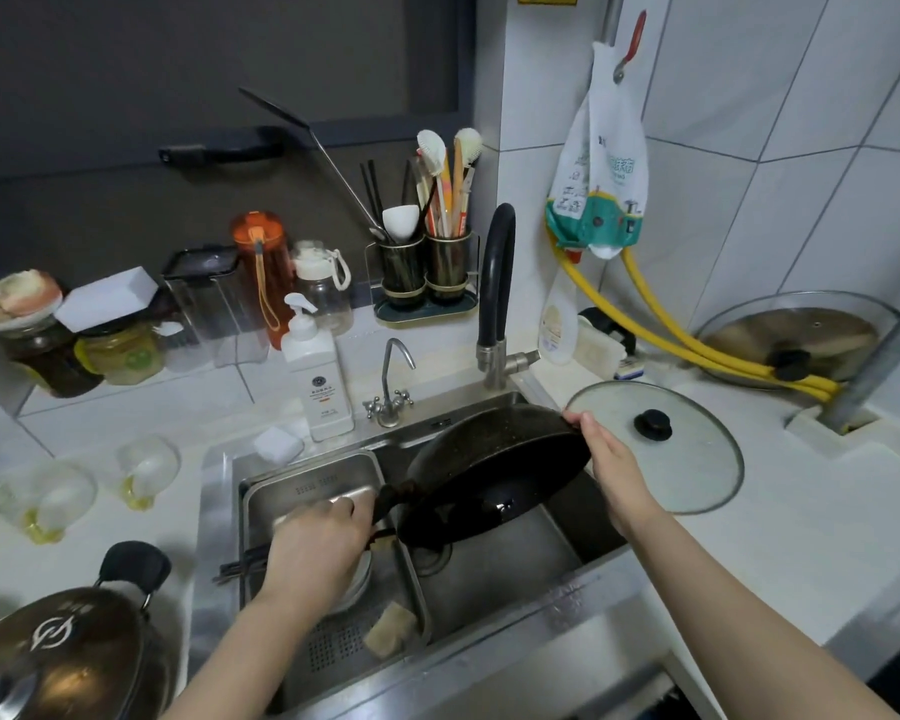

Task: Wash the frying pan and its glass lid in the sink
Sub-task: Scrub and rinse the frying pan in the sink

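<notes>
At lower centre-left my left hand [319, 543] wraps its fingers around the handle of the frying pan [494, 472], held tilted over the sink [494, 574]. My right hand [606, 459] grips the pan's far rim, fingers curled. The glass lid [661, 452] waits on the surface, right of centre. I judge washing hasn't started; next I need water and a scrubber.

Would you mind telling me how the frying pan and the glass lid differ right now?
The frying pan is black and held tilted over the sink by the left hand and right hand; the glass lid is see-through and lies flat on the counter, untouched. Both are round.
</notes>
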{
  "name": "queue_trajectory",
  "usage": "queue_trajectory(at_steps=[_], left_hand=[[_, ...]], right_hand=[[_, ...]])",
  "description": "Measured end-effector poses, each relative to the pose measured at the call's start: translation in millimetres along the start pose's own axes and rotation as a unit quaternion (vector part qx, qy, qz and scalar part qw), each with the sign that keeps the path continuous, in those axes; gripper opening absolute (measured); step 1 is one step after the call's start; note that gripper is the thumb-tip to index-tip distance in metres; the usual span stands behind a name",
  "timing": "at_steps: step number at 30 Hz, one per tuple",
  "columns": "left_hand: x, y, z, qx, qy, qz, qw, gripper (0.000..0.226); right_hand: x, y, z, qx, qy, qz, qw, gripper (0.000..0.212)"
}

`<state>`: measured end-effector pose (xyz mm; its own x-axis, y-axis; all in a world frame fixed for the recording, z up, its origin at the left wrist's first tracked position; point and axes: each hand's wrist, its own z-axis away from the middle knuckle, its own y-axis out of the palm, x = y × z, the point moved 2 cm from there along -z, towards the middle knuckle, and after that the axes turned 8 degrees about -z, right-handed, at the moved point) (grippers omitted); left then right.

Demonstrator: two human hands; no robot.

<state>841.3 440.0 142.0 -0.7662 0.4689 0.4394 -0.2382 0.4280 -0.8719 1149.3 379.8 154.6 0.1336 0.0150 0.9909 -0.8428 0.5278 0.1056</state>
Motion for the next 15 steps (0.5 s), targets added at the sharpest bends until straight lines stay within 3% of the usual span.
queue_trajectory(at_steps=[8, 15], left_hand=[[-2, 8, 6, -0.001, 0.001, 0.045, 0.999, 0.046], [-2, 16, 11, 0.051, -0.032, 0.08, 0.995, 0.039]], right_hand=[[-4, 11, 7, -0.023, 0.02, -0.009, 0.999, 0.03], [-17, 15, 7, -0.022, 0.013, 0.05, 0.998, 0.038]])
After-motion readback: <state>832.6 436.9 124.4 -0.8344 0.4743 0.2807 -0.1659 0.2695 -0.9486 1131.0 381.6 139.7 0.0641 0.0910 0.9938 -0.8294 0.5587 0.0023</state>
